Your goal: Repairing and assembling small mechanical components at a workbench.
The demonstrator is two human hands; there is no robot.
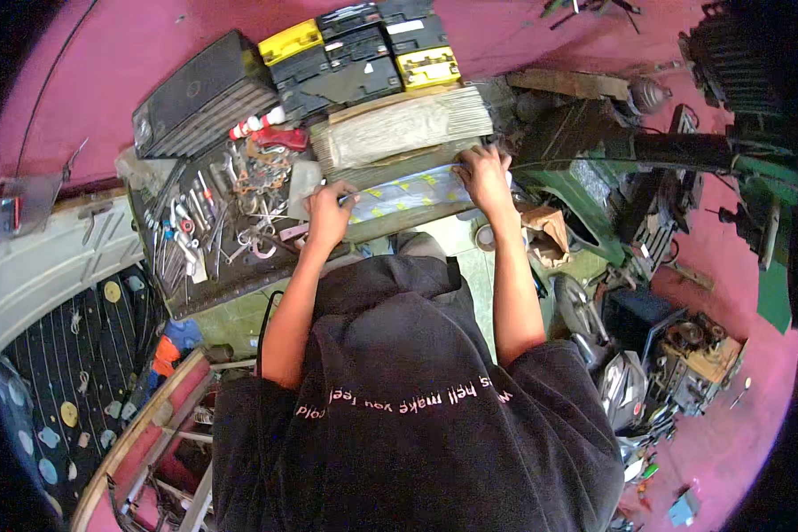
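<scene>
A long bluish-grey strip with yellow markings [403,193] lies across the wooden bench edge [390,223] in front of me. It looks like a sheet or a thin wrapped packet; I cannot tell which. My left hand [330,217] pinches its left end, fingers bent over the edge. At the other end, my right hand [486,182] is closed on the strip's right upper corner. Just beyond the strip lies a pale, dusty stack with ridged ends [403,131], parallel to it. Parts of the strip's ends are hidden under my fingers.
Left of my left hand, a dark tray [213,284] holds wrenches, sockets and other loose tools. Black and yellow batteries [355,75] stand behind the stack, beside a large black case [204,93]. A green machine [585,199] and a brown paper bag [548,235] are at the right.
</scene>
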